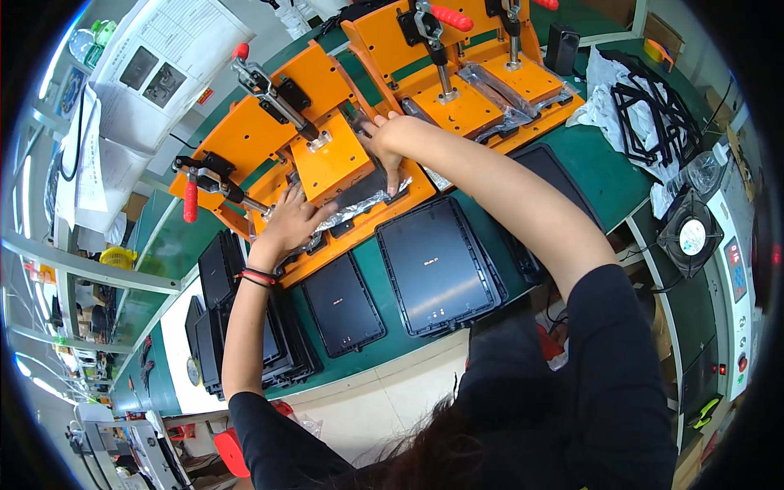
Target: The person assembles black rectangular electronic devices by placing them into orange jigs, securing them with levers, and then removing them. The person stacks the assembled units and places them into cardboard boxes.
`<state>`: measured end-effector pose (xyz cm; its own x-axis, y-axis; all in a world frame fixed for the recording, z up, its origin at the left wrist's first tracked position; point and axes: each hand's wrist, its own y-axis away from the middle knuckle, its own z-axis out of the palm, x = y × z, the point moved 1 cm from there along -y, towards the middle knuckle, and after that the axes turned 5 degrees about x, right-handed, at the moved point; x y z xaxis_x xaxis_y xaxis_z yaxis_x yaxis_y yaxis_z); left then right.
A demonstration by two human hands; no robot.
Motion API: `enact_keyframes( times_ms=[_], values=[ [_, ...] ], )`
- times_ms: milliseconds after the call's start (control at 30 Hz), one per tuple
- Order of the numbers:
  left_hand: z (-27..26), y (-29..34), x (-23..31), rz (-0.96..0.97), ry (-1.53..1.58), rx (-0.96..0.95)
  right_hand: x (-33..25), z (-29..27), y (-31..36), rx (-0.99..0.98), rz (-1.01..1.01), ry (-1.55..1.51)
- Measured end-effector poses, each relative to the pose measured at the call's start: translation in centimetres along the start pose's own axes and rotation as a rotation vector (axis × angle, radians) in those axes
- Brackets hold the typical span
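Note:
Both hands are at the nearer orange clamping fixture (335, 159), where a dark flat part (363, 189) edged with crinkled silvery film (353, 214) lies under an orange press block. My left hand (287, 219) rests at the left end of that part, its fingers spread and the thumb toward the film. At the right end is my right hand (384, 147), thumb stretched down near the film and the other fingers reaching past the block's side; some fingertips are hidden. Toggle clamps (278, 102) with red handles stand on the fixture.
Near the bench's front edge lie black rectangular covers (437, 265) and a smaller black panel (343, 302), with stacked black housings (278, 343) at left. A second orange fixture (465, 106) stands behind at right. Black frames (649, 114) lie on white wrapping beside a fan (690, 233).

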<state>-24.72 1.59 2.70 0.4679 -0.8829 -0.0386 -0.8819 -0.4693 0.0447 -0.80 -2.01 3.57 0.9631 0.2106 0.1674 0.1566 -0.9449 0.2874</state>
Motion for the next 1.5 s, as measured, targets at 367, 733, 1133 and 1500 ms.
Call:
enact_keyframes(
  times_ms=[367, 733, 1133, 1500],
  values=[
    [-3.3, -1.6, 2.6, -0.170, -0.163, -0.028, 1.2, 1.3, -2.8, -0.135, 0.040, -0.341],
    [-15.0, -4.7, 3.6, -0.277, 0.474, 1.194, 3.2, -8.3, 18.1, 0.835, -0.205, -0.685],
    [-17.3, -9.1, 4.9, 0.138, 0.338, 0.401, -1.8, -4.1, 30.2, 0.969, -0.200, -0.881],
    [-16.3, -5.3, 8.5, 0.132, 0.129, 1.027, -20.5, 4.9, 25.7, 0.652, -0.300, -0.875]
  ],
)
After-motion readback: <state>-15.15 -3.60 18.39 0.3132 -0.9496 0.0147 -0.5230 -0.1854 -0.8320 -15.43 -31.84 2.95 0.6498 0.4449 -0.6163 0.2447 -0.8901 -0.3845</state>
